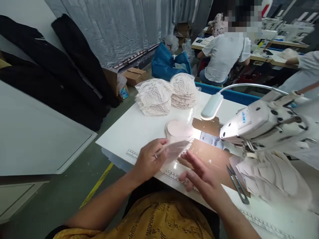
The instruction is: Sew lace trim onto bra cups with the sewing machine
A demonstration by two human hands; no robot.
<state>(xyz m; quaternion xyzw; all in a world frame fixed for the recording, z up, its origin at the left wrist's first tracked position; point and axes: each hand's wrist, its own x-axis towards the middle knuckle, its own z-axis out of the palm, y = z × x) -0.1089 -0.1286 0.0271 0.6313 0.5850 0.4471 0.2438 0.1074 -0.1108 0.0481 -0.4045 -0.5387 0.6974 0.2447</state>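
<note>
Above the front edge of the sewing table, my left hand (151, 157) pinches a thin, pale pink fabric piece (175, 149), which is blurred. Close to its right side is my right hand (199, 172), fingers apart and holding nothing. Just behind my hands, a rounded pale pink fabric cup piece (178, 128) lies on the table with lace edging showing. To the right stands a white sewing machine (259, 122). A pair of thread snips (238, 186) rests below its needle area, beside a fanned pile of pale fabric pieces (271, 176).
Two stacks of white lace cups (154, 98) stand at the table's back left. A lamp (212, 106) on a bent neck hangs over the table. Beyond are a blue bag (169, 61), cardboard boxes (134, 76) and a seated person in a white shirt (221, 56). Dark garments (67, 73) hang left.
</note>
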